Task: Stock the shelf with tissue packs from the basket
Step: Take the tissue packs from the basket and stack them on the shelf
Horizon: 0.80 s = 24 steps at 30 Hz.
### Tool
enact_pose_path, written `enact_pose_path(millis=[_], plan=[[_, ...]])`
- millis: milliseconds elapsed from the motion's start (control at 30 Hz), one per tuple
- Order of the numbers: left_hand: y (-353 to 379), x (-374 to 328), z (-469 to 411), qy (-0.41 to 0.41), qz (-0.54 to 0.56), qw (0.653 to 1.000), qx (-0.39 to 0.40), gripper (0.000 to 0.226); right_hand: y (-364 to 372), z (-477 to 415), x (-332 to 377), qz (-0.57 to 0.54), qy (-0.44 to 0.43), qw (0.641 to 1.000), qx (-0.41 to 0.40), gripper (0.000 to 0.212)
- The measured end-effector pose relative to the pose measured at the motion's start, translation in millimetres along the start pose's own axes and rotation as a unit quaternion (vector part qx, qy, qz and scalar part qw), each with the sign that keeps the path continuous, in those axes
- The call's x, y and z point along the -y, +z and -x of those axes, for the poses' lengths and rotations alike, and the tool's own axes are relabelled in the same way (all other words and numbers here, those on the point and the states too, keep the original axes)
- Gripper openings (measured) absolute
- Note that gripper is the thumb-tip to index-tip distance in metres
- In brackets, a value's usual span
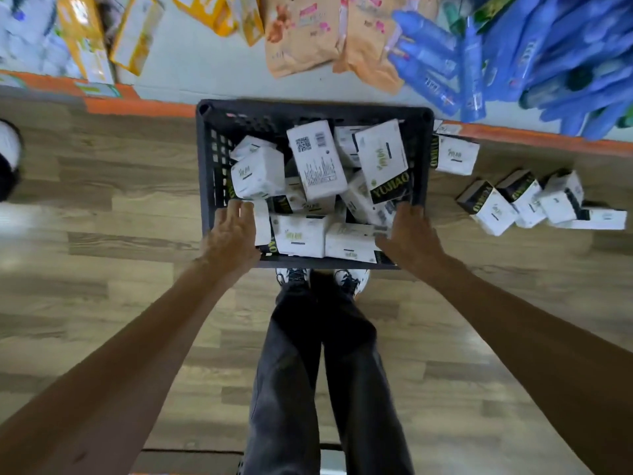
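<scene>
Basket (209,173) (one) brimming; five tissue packs (489,209) on floor (137,186) beside.

Only one view here, a wide-angle cam on the person's head, and it looked almost straight down. Both forearms ran up from the bottom corners to the basket (313,113) in the middle, with legs and shoes directly beneath (so it sat close, about arm's reach). The shelf (205,73) ran across the top of frame, the wood floor (102,217) filled the rest. Edges bent and smeared a fair bit.
</scene>
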<state>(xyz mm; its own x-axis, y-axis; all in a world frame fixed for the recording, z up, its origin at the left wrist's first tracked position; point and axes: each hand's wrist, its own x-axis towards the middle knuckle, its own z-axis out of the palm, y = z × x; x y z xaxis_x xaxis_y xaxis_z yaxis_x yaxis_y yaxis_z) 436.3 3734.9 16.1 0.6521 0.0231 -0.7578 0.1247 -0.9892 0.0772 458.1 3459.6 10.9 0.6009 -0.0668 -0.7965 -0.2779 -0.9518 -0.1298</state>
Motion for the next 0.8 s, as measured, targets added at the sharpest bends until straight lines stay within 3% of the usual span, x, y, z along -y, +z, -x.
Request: enact_pose_path(millis=[167, 300, 567, 800], plan=[[30, 5, -39, 0.003, -0.059, 0.998, -0.010, 0.107, 16, -56, 5, -0.006, 0.034, 0.998, -0.059, 0.097], [58, 9, -64, 0.007, -0.083, 0.996, -0.029, 0.107, 29, -104, 8, 0.020, 0.059, 0.989, -0.131, 0.118], [67, 17, -74, 0.033, -0.088, 0.994, -0.055, 0.108, 56, -145, 8, 0.062, 0.099, 0.959, -0.258, 0.119], [-9, -5, -19, 0.042, -0.035, 0.997, -0.051, 0.097, 26, -46, 33, 0.054, 0.082, 0.971, -0.217, 0.110]])
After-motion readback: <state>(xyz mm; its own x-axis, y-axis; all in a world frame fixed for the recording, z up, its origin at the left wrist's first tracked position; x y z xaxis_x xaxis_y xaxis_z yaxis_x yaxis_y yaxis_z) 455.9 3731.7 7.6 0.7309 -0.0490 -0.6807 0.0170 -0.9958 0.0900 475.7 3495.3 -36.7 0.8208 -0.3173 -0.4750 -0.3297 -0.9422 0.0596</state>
